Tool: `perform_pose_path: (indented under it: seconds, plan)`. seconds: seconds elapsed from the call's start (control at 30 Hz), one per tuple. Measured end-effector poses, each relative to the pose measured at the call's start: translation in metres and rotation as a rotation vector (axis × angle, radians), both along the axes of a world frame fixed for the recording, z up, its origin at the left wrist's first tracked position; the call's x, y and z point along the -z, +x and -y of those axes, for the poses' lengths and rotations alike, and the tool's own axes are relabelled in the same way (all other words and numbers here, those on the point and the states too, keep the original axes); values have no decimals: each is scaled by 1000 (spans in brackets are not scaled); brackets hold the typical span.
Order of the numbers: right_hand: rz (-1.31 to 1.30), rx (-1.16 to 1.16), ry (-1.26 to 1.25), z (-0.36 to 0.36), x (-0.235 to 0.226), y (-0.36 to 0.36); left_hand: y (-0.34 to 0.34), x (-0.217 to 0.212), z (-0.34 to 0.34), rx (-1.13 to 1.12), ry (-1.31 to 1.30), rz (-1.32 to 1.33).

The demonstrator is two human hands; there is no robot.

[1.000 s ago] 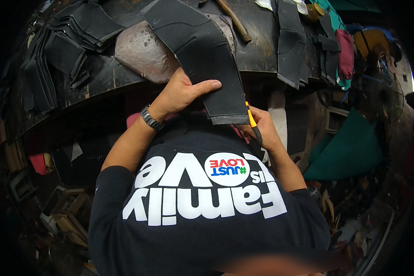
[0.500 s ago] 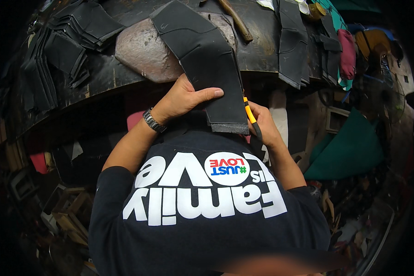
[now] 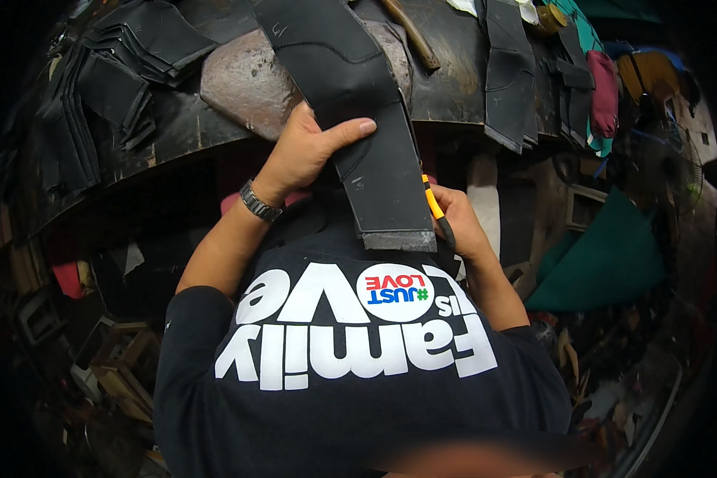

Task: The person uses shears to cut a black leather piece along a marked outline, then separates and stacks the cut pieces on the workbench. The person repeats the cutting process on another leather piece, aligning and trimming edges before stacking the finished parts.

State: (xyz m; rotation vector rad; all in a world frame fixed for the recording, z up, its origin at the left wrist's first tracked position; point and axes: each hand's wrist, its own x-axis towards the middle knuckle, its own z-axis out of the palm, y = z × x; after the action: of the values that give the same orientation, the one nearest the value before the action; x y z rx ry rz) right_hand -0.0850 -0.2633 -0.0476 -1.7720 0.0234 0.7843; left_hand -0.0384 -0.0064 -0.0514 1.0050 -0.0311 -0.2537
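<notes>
Left hand point(image 3: 311, 147) first: its fingers are pressed flat together on top of the black leather piece point(image 3: 366, 135), thumb stretched out across it toward the right, so the strip gets pinned rather than pinched. The right hand point(image 3: 458, 227) sits just beside the strip's right edge, fingers curled shut around a yellow-handled knife point(image 3: 434, 207). I can't see the blade itself; it's tucked against the edge of the leather.

If I were doing this cut, I'd plant that flat hand close to where the blade works, so the leather can't creep. I'd keep the thumb out of the blade's path and draw the knife in shallow strokes instead of forcing it. My guess is the risk is gouging the edge, since the near end hangs off with nothing under it.

The leather piece is a long, dark, matte strip. It runs from the far side across a rounded brownish stone point(image 3: 247, 84) and comes toward the person. Its near end is squared off, with a pale grey, roughed band along that end. A stitched seam line curves across the far part.

Further out, the dark curved surface point(image 3: 175, 127) carries a stack of black cut pieces point(image 3: 111, 80) on the left, more black strips point(image 3: 510, 72) on the right, and a wooden handle point(image 3: 410, 36) at the far side.
</notes>
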Motion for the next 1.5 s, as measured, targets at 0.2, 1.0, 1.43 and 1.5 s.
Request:
perform_pose_path:
  seconds: [0.2,1.0,1.43,1.5]
  plan:
    - [-30,-29,-72,-6,-4,5,-12,6,3,64,43,-1]
    - [116,-34,45,-7,-4,6,-15,10,7,87,77,36]
    - [161,49,51,-8,3,-5,14,-21,-15,74,-170,-247]
    - [206,25,-5,-10,6,-4,17,-21,-12,21,-84,-115]
